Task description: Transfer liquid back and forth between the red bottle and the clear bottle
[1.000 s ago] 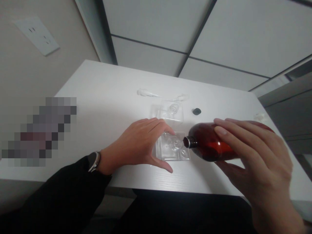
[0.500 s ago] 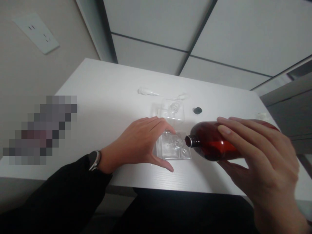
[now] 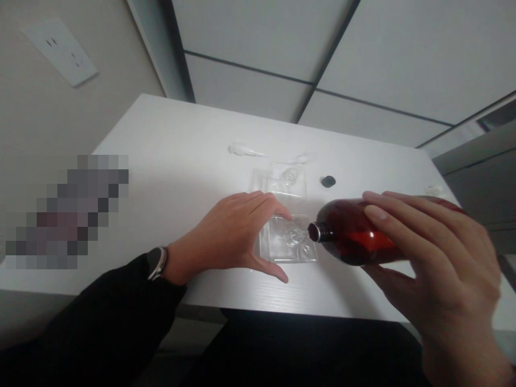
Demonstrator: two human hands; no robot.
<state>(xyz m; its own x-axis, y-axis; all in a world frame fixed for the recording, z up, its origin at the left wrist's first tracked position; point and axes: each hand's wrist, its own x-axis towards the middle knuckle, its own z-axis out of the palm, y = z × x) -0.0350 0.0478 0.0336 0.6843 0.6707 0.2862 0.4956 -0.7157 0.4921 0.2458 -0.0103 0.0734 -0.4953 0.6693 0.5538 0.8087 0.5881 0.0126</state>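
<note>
My right hand [image 3: 439, 258] is wrapped round a dark red-brown bottle [image 3: 355, 231], tilted almost flat with its uncapped mouth facing left. Clear liquid runs from the mouth over a clear square plastic container [image 3: 282, 250] on the table. My left hand [image 3: 237, 236] is spread at the container's left side, thumb and index finger apart around it; whether the fingers touch it cannot be told. Behind it lies a second clear plastic piece [image 3: 296, 185] with round shapes. A black cap [image 3: 328, 181] rests to the right of that piece.
A clear, thin tube-like item [image 3: 245, 150] lies farther back on the white table [image 3: 181, 140]. A small pale item [image 3: 434, 190] is near the right edge. Something pixelated is at the left edge. White panels stand behind, and a wall socket [image 3: 60, 51] is at upper left.
The right hand and bottle appear very slightly farther right in the view. Both hands otherwise keep the same pose, and liquid still runs at the bottle mouth.
</note>
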